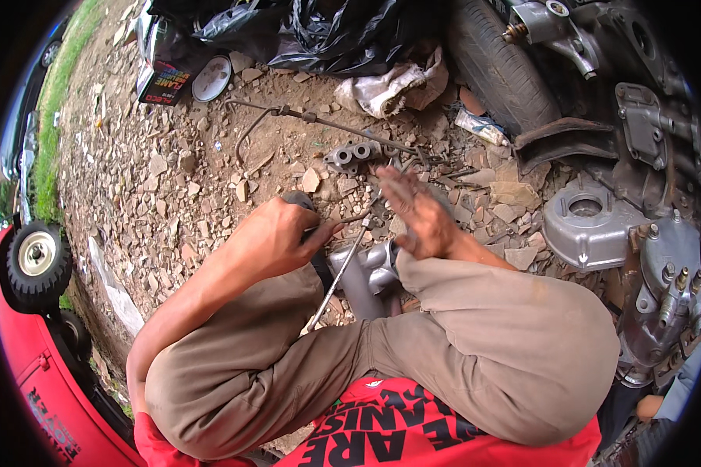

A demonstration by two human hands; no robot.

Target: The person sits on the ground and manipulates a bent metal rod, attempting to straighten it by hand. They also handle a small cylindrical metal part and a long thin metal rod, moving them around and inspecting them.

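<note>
My left hand [276,237] is closed on a slim dark metal rod [352,219], above a dark object that is partly hidden behind it. My right hand [420,214] has its fingers stretched out beside the rod's upper part, blurred slightly; whether they touch it is unclear. A long steel bar [336,284] slants down between my knees, beside a silver tubular casting [370,276] near my feet. Just beyond my hands, a small metal fitting with two round openings [352,154] lies on the stony ground, near a bent metal pipe [327,121].
Black plastic bags [304,39], a white sack [393,86] and a tire [494,70] lie ahead. Metal housings [580,233] crowd the right, where another person's hand [648,406] shows low down. A red vehicle [39,358] with a wheel [35,261] is at left.
</note>
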